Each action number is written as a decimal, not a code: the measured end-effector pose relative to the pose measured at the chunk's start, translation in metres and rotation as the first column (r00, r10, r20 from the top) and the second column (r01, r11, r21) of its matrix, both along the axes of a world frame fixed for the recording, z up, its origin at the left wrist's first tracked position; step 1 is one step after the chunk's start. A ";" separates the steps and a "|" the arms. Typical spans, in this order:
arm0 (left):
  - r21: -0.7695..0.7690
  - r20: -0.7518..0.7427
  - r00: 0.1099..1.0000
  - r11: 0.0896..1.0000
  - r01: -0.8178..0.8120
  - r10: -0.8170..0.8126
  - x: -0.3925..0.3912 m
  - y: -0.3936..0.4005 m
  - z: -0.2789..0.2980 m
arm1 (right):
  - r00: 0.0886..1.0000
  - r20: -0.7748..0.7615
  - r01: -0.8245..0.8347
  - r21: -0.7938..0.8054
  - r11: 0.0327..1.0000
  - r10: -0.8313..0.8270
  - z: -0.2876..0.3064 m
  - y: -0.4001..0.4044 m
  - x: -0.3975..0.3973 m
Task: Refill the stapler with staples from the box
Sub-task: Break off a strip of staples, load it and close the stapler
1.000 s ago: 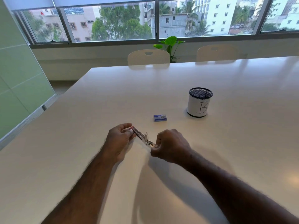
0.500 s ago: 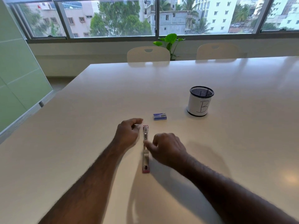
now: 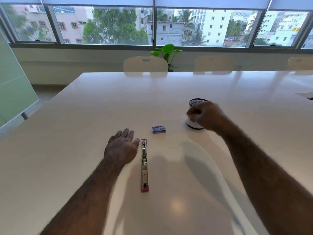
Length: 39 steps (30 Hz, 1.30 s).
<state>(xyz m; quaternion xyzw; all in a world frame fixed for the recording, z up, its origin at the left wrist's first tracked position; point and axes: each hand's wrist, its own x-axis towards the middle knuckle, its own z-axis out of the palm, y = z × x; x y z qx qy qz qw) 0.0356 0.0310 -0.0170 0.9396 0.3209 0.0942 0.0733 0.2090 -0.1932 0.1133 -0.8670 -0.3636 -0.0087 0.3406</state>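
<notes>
The stapler (image 3: 144, 164) lies unfolded flat on the white table (image 3: 84, 116), its metal channel facing up and its pink ends pointing toward and away from me. A small blue staple box (image 3: 158, 129) sits closed just beyond it. My left hand (image 3: 122, 146) rests palm down with fingers spread, its thumb beside the stapler's far end. My right hand (image 3: 204, 115) hovers blurred in front of the pen cup, fingers curled; whether it holds anything cannot be seen.
A mesh pen cup (image 3: 195, 114) with a white label stands at the right, partly behind my right hand. Chairs (image 3: 145, 64) and a green plant (image 3: 166, 51) line the table's far edge. A dark cable slot (image 3: 304, 95) is at far right.
Both hands let go of the stapler, which now lies unfolded on the table. My left hand flattened beside it. My right hand moved up and right, toward the pen cup.
</notes>
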 end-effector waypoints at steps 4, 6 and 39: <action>-0.017 -0.065 0.998 1.000 0.003 -0.004 0.004 0.005 -0.004 | 0.983 0.091 0.158 -0.011 0.987 -0.157 0.026 0.008 0.041; -0.012 -0.065 0.998 1.000 -0.001 0.000 0.004 0.005 -0.004 | 0.975 0.115 0.198 -0.074 0.977 -0.189 0.031 0.014 0.056; -0.444 0.491 0.869 0.875 0.193 0.058 0.029 0.022 0.022 | 0.998 0.012 -0.060 0.129 0.990 0.059 -0.110 0.080 -0.011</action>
